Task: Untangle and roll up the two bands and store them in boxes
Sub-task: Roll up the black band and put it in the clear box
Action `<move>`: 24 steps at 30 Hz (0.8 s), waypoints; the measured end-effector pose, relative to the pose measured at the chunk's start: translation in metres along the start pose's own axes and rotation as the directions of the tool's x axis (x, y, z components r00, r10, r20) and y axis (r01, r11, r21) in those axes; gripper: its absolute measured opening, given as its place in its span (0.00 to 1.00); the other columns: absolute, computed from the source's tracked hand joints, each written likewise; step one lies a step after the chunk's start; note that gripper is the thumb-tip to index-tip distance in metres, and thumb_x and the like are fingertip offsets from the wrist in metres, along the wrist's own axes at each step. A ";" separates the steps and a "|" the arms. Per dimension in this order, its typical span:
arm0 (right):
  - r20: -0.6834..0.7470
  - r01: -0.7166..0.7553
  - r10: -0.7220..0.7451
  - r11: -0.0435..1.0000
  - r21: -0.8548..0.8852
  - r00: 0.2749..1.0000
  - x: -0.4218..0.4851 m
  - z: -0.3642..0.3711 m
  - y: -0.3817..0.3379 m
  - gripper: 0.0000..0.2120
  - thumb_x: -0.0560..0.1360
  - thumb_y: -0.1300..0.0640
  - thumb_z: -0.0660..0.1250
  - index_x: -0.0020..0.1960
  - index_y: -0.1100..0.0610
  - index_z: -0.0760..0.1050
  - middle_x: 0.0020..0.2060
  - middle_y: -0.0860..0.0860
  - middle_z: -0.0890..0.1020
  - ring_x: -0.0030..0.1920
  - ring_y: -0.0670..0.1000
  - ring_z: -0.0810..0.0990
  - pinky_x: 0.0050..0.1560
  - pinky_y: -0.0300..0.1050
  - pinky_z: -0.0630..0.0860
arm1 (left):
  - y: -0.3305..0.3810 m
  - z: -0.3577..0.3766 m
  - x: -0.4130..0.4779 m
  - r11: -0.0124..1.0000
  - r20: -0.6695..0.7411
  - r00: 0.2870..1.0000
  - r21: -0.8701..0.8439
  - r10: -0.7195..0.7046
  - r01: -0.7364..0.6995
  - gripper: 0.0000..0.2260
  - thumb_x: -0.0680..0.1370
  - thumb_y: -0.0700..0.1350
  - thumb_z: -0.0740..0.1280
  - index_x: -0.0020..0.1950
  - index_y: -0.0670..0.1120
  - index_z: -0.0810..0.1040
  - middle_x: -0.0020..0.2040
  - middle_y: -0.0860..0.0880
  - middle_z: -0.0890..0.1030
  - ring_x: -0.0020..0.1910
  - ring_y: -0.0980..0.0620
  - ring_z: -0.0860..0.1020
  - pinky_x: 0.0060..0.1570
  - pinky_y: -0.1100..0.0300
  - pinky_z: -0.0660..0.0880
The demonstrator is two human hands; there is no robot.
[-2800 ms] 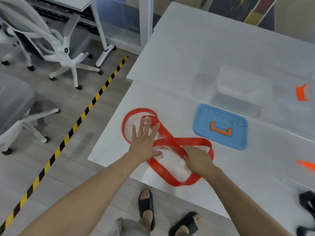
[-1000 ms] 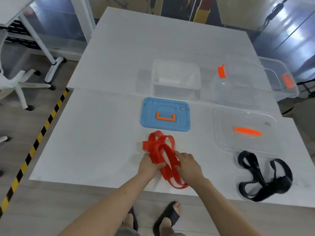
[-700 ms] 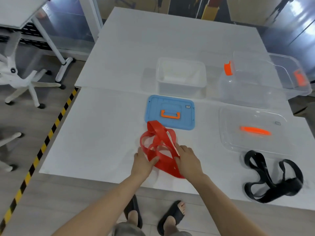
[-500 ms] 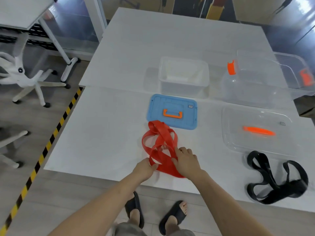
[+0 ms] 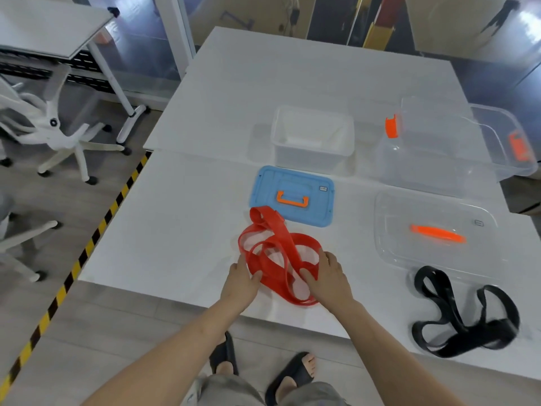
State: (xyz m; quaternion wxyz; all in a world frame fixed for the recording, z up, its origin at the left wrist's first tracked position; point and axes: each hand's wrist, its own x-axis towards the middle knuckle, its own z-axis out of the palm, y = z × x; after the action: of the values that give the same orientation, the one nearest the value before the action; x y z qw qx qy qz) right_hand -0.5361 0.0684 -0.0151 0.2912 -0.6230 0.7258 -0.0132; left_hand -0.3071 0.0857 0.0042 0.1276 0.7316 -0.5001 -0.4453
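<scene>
A red band (image 5: 278, 247) lies in several loose overlapping loops near the table's front edge. My left hand (image 5: 240, 281) grips its left side between thumb and fingers. On the band's right side my right hand (image 5: 329, 276) pinches a loop. A black band (image 5: 459, 317) sits tangled at the front right, untouched. Behind the red band lies a blue lid (image 5: 292, 196) with an orange handle, and behind that stands a small open white box (image 5: 313, 142). A larger clear box (image 5: 456, 148) with orange latches stands at the back right, its clear lid (image 5: 433, 232) lying in front.
The white table (image 5: 181, 224) ends just below my hands, with my sandalled feet under its edge. To the left run yellow-black floor tape (image 5: 87, 247) and white office chairs (image 5: 55, 133). Another desk (image 5: 49, 27) stands at the far left.
The red band went from a wide figure-eight far left to a gathered bundle of loops in front of the blue lid. Both hands now hold its sides, and the loops have spread slightly wider.
</scene>
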 end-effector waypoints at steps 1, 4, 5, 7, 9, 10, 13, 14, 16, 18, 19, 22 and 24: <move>0.040 0.019 -0.019 1.000 -0.012 0.999 -0.001 -0.002 0.002 0.36 0.80 0.36 0.62 0.81 0.53 0.58 0.79 0.55 0.67 0.73 0.60 0.74 0.71 0.60 0.75 | 0.001 0.002 -0.002 1.000 -0.006 1.000 0.023 0.009 -0.009 0.26 0.85 0.51 0.63 0.81 0.52 0.59 0.70 0.43 0.75 0.67 0.43 0.75 0.66 0.49 0.74; 0.135 0.086 -0.079 0.995 -0.049 0.988 -0.003 -0.009 0.009 0.36 0.81 0.38 0.62 0.83 0.54 0.58 0.82 0.55 0.63 0.77 0.60 0.71 0.74 0.58 0.73 | 0.003 0.011 -0.007 0.997 0.001 1.000 0.070 0.025 -0.025 0.26 0.84 0.53 0.62 0.81 0.55 0.59 0.69 0.45 0.76 0.64 0.44 0.76 0.65 0.47 0.76; 0.143 0.106 -0.098 0.993 -0.049 0.985 -0.004 -0.012 0.011 0.36 0.81 0.39 0.63 0.83 0.54 0.58 0.82 0.55 0.64 0.77 0.59 0.71 0.73 0.58 0.73 | 0.002 0.014 -0.008 0.996 0.008 1.000 0.081 0.022 -0.023 0.26 0.84 0.54 0.62 0.81 0.56 0.59 0.69 0.46 0.76 0.64 0.44 0.76 0.65 0.47 0.76; 0.143 0.145 -0.138 0.989 -0.041 0.980 -0.004 -0.016 0.016 0.36 0.81 0.39 0.63 0.83 0.53 0.58 0.81 0.54 0.65 0.76 0.59 0.71 0.73 0.58 0.74 | 0.002 0.020 -0.009 0.995 -0.004 1.000 0.098 0.008 -0.008 0.26 0.83 0.54 0.62 0.80 0.55 0.59 0.70 0.46 0.76 0.65 0.44 0.76 0.65 0.47 0.76; 0.151 0.177 -0.165 0.982 -0.067 0.975 -0.005 -0.021 0.017 0.35 0.82 0.40 0.63 0.83 0.52 0.59 0.82 0.54 0.65 0.77 0.59 0.71 0.73 0.59 0.74 | 0.001 0.023 -0.012 0.993 -0.038 0.999 0.118 -0.005 0.009 0.26 0.83 0.54 0.62 0.79 0.53 0.61 0.70 0.44 0.76 0.67 0.43 0.75 0.65 0.46 0.76; 0.150 0.195 -0.180 0.977 -0.087 0.972 -0.006 -0.024 0.018 0.34 0.82 0.40 0.62 0.83 0.52 0.60 0.82 0.54 0.65 0.77 0.59 0.70 0.73 0.58 0.74 | 0.004 0.023 -0.016 0.992 -0.055 0.998 0.126 -0.008 0.015 0.26 0.83 0.54 0.62 0.80 0.52 0.61 0.71 0.43 0.75 0.68 0.42 0.74 0.66 0.46 0.76; 0.143 0.244 -0.225 0.961 -0.133 0.964 -0.013 -0.035 0.020 0.30 0.82 0.42 0.61 0.81 0.52 0.63 0.81 0.55 0.66 0.76 0.59 0.71 0.73 0.58 0.74 | 0.017 0.022 -0.032 0.989 -0.077 0.997 0.147 -0.012 0.023 0.28 0.84 0.53 0.62 0.83 0.48 0.59 0.75 0.39 0.69 0.72 0.39 0.73 0.70 0.44 0.74; 0.138 0.254 -0.235 0.956 -0.143 0.962 -0.016 -0.040 0.021 0.29 0.82 0.43 0.61 0.80 0.52 0.64 0.80 0.55 0.66 0.75 0.59 0.71 0.72 0.58 0.74 | 0.020 0.023 -0.037 0.986 -0.074 0.997 0.166 0.000 0.012 0.29 0.85 0.52 0.61 0.83 0.47 0.58 0.76 0.39 0.67 0.73 0.38 0.72 0.71 0.44 0.73; 0.116 0.268 -0.252 0.953 -0.144 0.961 -0.026 -0.048 0.023 0.27 0.82 0.45 0.61 0.79 0.53 0.66 0.78 0.54 0.69 0.74 0.58 0.72 0.71 0.57 0.74 | 0.027 0.023 -0.046 0.976 -0.066 0.997 0.217 0.041 -0.026 0.29 0.85 0.52 0.61 0.83 0.46 0.58 0.78 0.39 0.66 0.75 0.38 0.70 0.72 0.45 0.70; 0.078 0.268 -0.260 0.953 -0.141 0.963 -0.037 -0.054 0.026 0.25 0.83 0.46 0.61 0.78 0.52 0.67 0.76 0.53 0.72 0.72 0.57 0.73 0.71 0.55 0.74 | 0.034 0.023 -0.050 0.960 -0.058 0.994 0.268 0.095 -0.076 0.27 0.85 0.52 0.61 0.82 0.46 0.60 0.78 0.39 0.67 0.74 0.39 0.70 0.72 0.46 0.70; 0.056 0.267 -0.262 0.953 -0.143 0.963 -0.042 -0.058 0.028 0.24 0.83 0.47 0.61 0.78 0.52 0.68 0.75 0.52 0.73 0.72 0.57 0.74 0.71 0.54 0.74 | 0.039 0.023 -0.052 0.954 -0.054 0.991 0.281 0.122 -0.102 0.26 0.85 0.51 0.61 0.82 0.46 0.61 0.78 0.40 0.68 0.74 0.39 0.70 0.71 0.46 0.70; -0.035 0.248 -0.255 0.960 -0.133 0.966 -0.059 -0.065 0.043 0.21 0.84 0.48 0.61 0.76 0.52 0.71 0.75 0.51 0.73 0.72 0.56 0.73 0.70 0.53 0.73 | 0.056 0.027 -0.056 0.931 -0.010 0.975 0.301 0.220 -0.207 0.26 0.85 0.51 0.61 0.82 0.48 0.61 0.78 0.42 0.67 0.74 0.41 0.71 0.69 0.46 0.74; -0.118 0.208 -0.218 0.974 -0.086 0.969 -0.074 -0.072 0.057 0.20 0.84 0.50 0.62 0.74 0.52 0.73 0.74 0.50 0.75 0.72 0.55 0.74 0.69 0.52 0.74 | 0.070 0.032 -0.059 0.897 0.035 0.955 0.333 0.295 -0.290 0.25 0.85 0.51 0.61 0.81 0.48 0.63 0.78 0.43 0.67 0.74 0.42 0.71 0.67 0.46 0.76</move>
State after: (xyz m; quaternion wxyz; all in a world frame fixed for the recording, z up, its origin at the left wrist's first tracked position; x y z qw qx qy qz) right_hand -0.6154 0.1235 0.0528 0.2184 -0.7055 0.6718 -0.0576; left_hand -0.3820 0.1112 0.0612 0.0712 0.6628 -0.6715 -0.3235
